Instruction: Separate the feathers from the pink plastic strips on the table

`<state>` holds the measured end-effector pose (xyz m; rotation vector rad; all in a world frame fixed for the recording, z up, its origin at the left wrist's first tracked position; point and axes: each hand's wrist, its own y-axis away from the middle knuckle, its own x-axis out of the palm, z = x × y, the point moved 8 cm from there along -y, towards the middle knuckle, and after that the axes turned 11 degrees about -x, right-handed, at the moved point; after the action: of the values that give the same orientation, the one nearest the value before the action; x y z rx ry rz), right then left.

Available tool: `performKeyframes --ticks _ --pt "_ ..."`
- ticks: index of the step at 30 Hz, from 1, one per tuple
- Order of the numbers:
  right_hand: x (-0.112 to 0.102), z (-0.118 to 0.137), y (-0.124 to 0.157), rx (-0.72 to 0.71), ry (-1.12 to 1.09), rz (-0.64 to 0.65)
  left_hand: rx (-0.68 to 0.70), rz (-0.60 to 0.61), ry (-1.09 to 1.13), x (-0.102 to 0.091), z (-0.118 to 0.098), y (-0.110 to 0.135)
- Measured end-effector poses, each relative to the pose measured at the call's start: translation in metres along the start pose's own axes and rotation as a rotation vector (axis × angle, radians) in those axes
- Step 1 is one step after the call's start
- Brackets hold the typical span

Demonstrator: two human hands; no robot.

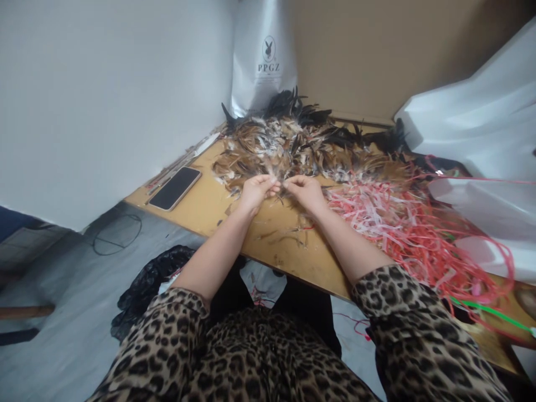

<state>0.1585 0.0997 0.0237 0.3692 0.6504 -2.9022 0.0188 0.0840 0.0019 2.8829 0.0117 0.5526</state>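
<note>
My left hand [256,192] and my right hand [307,192] meet above the wooden table, fingertips almost touching. Both are closed in a pinch on what looks like a small wispy feather [276,172], which blends into the pile behind it. Just beyond my fingers lies a large heap of brown, white and black feathers [268,139]. Close to my right forearm is a tangle of pink and red plastic strips [389,218]. A few loose thin feathers [288,237] are scattered on the table between my forearms.
A phone [175,188] lies at the table's left side, near the wall. A white bag [263,67] stands behind the feathers, and more white plastic [481,111] rises at the right. A green strip [494,314] crosses the right edge. A black bag [146,285] sits on the floor.
</note>
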Motion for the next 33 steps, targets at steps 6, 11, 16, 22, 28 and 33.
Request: performKeyframes --ticks 6,11,16,22,28,33 --pt "0.011 0.008 -0.001 -0.118 0.531 0.286 0.019 -0.097 0.100 -0.013 -0.005 -0.002" --pt "0.023 0.010 0.003 -0.085 0.769 0.369 0.010 -0.094 0.133 -0.014 -0.005 -0.001" --pt "0.014 0.008 -0.003 -0.087 0.571 0.253 -0.003 -0.043 0.241 -0.014 -0.006 -0.002" --pt "-0.011 -0.009 -0.008 0.199 -0.232 -0.076 -0.137 0.055 0.273 -0.002 0.002 0.000" --pt "-0.004 -0.006 -0.005 0.264 -0.555 -0.206 -0.289 0.273 0.240 0.018 0.019 0.006" --pt "0.005 -0.004 0.000 0.222 -0.542 -0.263 -0.326 0.367 0.219 0.029 0.021 0.013"
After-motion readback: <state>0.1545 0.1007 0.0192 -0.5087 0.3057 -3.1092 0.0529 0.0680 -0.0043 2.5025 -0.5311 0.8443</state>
